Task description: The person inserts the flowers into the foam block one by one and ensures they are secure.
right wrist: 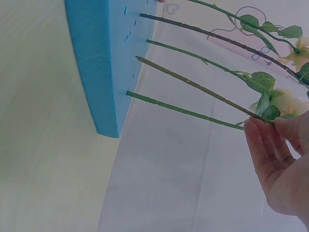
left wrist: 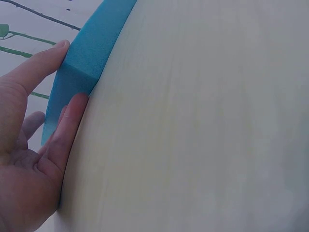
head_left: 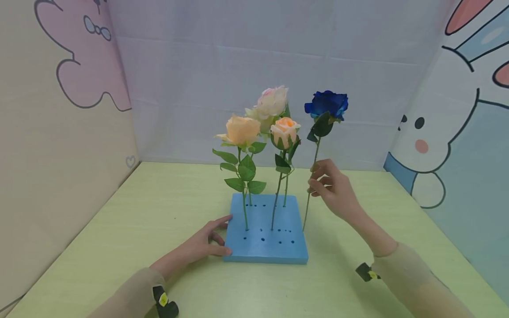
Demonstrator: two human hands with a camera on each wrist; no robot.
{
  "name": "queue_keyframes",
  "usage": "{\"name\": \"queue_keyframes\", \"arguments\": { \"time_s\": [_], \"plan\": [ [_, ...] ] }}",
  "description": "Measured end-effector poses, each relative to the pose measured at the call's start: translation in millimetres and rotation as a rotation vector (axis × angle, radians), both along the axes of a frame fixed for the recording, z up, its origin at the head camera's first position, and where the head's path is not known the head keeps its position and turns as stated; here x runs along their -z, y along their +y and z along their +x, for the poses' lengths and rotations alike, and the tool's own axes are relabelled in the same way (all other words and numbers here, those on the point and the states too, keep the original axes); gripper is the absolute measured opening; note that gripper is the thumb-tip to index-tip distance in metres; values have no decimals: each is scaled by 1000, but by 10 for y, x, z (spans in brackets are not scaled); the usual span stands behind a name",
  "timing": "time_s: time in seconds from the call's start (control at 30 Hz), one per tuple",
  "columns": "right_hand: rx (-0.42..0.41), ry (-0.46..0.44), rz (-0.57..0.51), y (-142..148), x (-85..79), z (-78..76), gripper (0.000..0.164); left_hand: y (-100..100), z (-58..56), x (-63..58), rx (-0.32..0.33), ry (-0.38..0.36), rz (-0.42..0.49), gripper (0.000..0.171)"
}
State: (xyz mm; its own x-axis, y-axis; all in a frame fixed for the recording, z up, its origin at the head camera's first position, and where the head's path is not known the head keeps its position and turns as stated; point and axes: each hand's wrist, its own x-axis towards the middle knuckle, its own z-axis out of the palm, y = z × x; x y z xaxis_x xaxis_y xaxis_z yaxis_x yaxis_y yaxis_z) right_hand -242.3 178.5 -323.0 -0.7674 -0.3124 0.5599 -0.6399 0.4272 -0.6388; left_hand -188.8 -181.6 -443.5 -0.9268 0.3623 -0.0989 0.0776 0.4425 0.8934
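Observation:
My right hand [head_left: 334, 187] pinches the stem of a blue artificial rose [head_left: 327, 105], held nearly upright with its bloom high. The stem's bare lower end overlaps the right edge of a blue foam board [head_left: 266, 254] in the head view. Seen from the right wrist, the pinched stem [right wrist: 193, 83] ends close over the board's holed face. My left hand [head_left: 204, 240] rests at the board's left side, thumb and fingers touching its edge. A peach rose [head_left: 241, 130], a smaller orange-peach rose [head_left: 284, 129] and a pale pink bloom [head_left: 272, 101] stand in the board.
The board lies on a pale yellow-green table [head_left: 191, 185] and has several small holes. A white cloth backdrop [head_left: 191, 88] hangs behind. Side panels carry cartoon figures, including a rabbit [head_left: 433, 145] on the right.

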Motion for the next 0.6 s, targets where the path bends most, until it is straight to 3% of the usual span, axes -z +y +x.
{"name": "queue_keyframes", "arguments": {
  "time_s": [0.6],
  "plan": [
    [-9, 42, 62, -85, 68, -28, 19, -9, 6, 4, 5, -14, 22, 93]
  ]
}}
